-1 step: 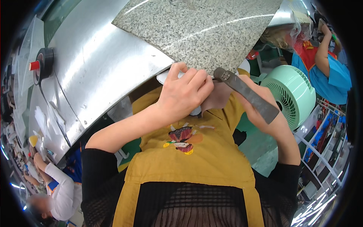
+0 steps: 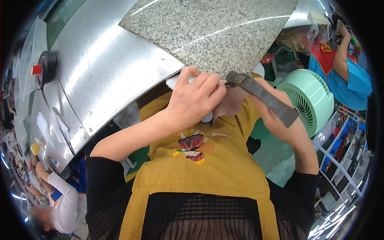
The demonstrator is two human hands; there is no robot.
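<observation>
My left hand is closed at the near corner of a speckled granite slab, its fingers curled over a pinkish-brown sheet that looks like leather. Part of this sheet hangs down over my mustard apron. A white rounded edge shows beside the left fingers; I cannot make out what it belongs to. Gripped in my right hand is a hammer, its dark metal head slanting across the hand. The narrow end of the head is near the slab's corner, just right of the left fingers. My hand hides the handle.
A metal table extends left under the slab, with a black round holder with a red knob on it. To the right stands a mint-green fan. Co-workers sit at lower left and upper right. Wire racks stand at right.
The hammer and my right hand have shifted slightly to the right and down. My left hand and the pinkish-brown sheet look the same.
</observation>
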